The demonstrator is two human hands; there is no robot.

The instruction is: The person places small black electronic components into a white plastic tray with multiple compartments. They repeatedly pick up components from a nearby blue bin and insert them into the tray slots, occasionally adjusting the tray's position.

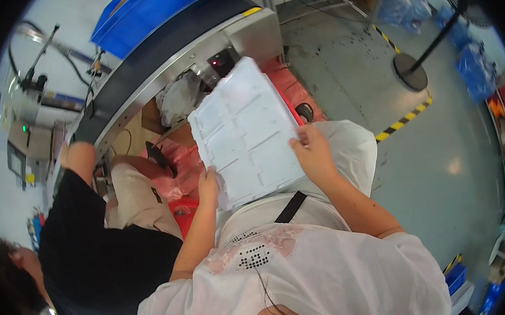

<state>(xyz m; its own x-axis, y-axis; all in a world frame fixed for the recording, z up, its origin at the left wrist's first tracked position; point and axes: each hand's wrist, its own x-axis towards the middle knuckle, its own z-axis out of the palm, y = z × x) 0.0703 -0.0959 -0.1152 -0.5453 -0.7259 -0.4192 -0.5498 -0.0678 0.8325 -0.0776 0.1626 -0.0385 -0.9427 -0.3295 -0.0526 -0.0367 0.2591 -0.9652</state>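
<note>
A white moulded plastic tray (248,131) with a raised grid pattern lies tilted above my lap. My left hand (208,188) grips its near left edge, the thumb along the rim. At the right edge, my right hand (310,150) pinches the tray with bent fingers. A strip of a red thing (288,104) shows beneath its far right edge; the rest of that is hidden by the tray.
A conveyor (154,51) with a blue bin (146,9) runs along the left and ahead. Close at my left sits a co-worker in a black shirt (105,252). Red plastic sheeting (176,158) covers things below. A fan stand (411,72) is far right.
</note>
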